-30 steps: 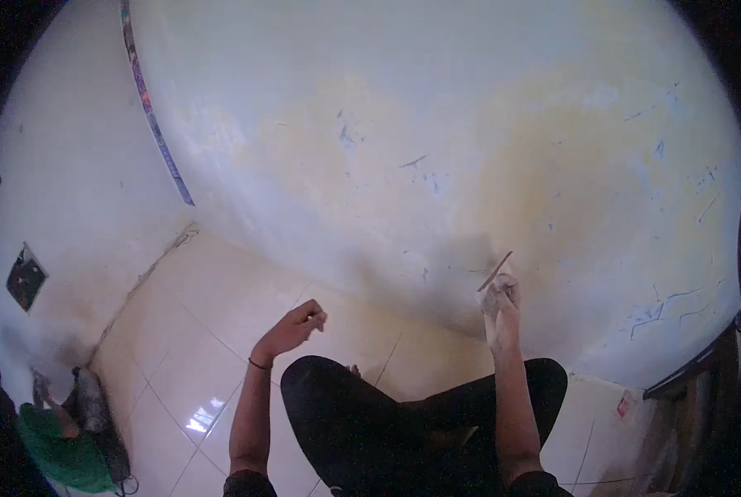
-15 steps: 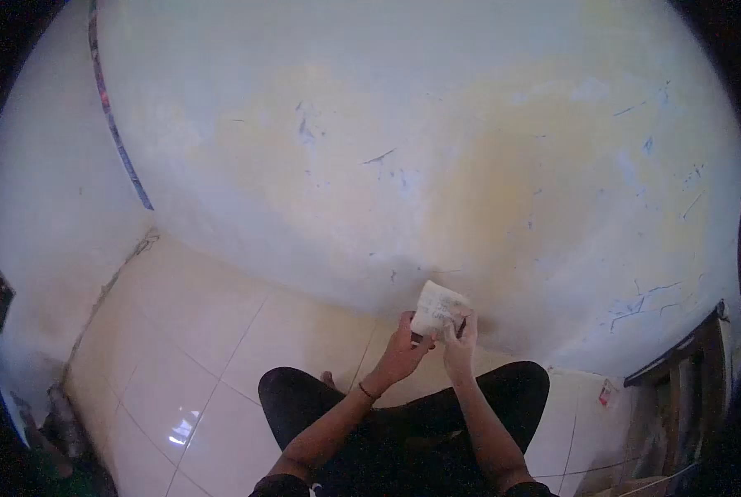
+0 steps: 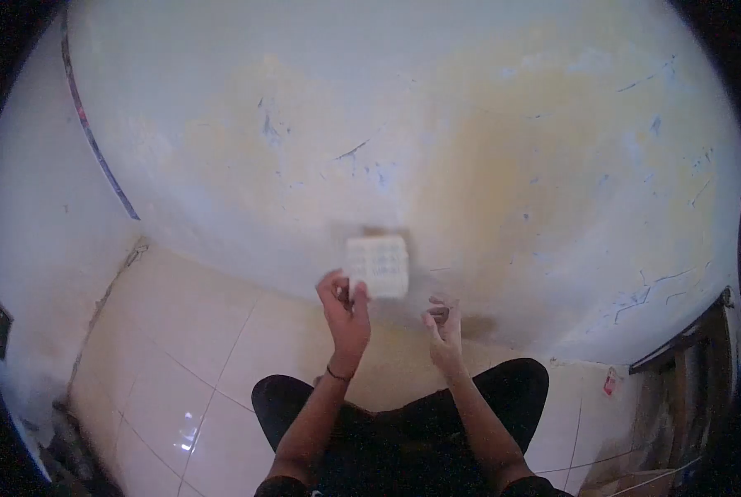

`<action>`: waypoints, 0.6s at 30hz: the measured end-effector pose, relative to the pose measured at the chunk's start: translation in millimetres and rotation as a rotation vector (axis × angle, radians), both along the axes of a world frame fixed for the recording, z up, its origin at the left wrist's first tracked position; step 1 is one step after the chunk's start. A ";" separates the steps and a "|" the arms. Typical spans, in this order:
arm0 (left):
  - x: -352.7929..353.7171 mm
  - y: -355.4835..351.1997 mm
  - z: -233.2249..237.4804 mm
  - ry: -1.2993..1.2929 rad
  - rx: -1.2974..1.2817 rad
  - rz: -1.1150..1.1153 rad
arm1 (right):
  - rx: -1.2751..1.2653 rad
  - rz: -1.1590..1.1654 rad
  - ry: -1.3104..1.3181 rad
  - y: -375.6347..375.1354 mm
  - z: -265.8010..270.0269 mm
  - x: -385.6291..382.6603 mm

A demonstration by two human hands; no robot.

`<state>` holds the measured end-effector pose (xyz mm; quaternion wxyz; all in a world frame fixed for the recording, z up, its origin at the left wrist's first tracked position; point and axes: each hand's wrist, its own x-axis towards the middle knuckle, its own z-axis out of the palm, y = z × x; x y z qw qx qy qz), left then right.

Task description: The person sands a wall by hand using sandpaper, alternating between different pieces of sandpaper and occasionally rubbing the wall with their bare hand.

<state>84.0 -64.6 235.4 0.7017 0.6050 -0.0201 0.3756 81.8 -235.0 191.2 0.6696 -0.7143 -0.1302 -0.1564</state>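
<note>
A pale, squarish block-like object with faint marks on its face is held up in front of the wall. My left hand grips its lower left corner, thumb on the near face. To the right of it, my right hand is apart from the object, its fingers loosely curled and spread with nothing between them. The right fingers look whitish. What the marks show is too blurred to read.
A stained, scratched wall rises close ahead. Below it lies a tiled floor. My crossed legs are under my arms. A dark wooden frame stands at the right, near a small red-and-white packet.
My left hand has moved left and up with the pale object, which now faces me more squarely. My right hand has let go of it and moved slightly left.
</note>
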 end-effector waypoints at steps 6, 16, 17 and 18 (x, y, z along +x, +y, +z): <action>65.3 21.2 54.9 -0.242 0.486 0.379 | -0.364 0.027 0.345 -16.5 -134.9 18.9; 123.0 2.1 71.0 -0.353 0.860 0.978 | -0.662 0.292 0.203 13.0 -136.1 11.2; 124.7 0.6 68.5 -0.398 0.906 0.933 | -0.698 0.307 0.229 12.7 -135.6 9.0; 127.6 -1.7 63.7 -0.395 0.908 0.850 | -0.673 0.320 0.244 12.7 -141.5 6.8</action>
